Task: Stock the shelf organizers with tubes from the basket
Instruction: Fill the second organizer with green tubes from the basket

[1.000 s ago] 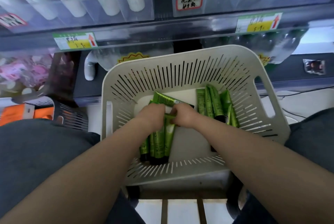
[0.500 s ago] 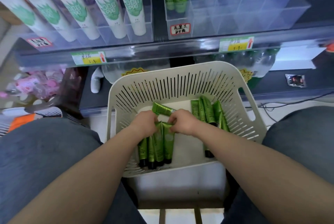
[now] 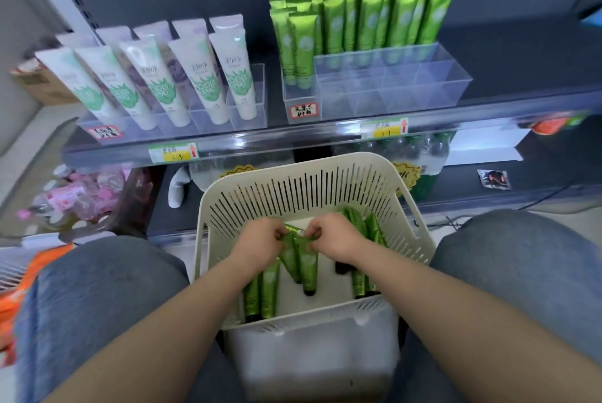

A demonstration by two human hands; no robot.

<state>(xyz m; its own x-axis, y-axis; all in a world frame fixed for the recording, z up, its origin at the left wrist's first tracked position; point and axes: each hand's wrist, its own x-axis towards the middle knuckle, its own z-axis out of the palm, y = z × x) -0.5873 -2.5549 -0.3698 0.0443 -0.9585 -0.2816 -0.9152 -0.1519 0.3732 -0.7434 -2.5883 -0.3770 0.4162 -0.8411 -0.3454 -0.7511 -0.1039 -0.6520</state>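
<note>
A cream slotted basket [image 3: 303,181] rests between my knees with several green tubes in it. My left hand [image 3: 260,243] and my right hand [image 3: 335,241] meet in the basket's middle, both pinching the flat top ends of a small bunch of green tubes [image 3: 304,262] that hang cap-down. More green tubes [image 3: 265,292] lie at the basket's lower left, and others [image 3: 365,230] lean at its right. On the shelf above stands a clear organizer [image 3: 391,83]. Its back rows and left column hold upright green tubes [image 3: 368,18]. Its front compartments are bare.
A second clear organizer [image 3: 208,119] on the shelf's left holds white tubes [image 3: 202,77] with green prints. Price tags [image 3: 172,152] sit on the shelf rail. Pink packets [image 3: 78,194] fill the lower left shelf. My knees [image 3: 107,279] flank the basket.
The view has tilted up, bringing the shelf organizers into sight. My hands have lifted the bunch of tubes a little within the basket, and two tubes stay at the lower left.
</note>
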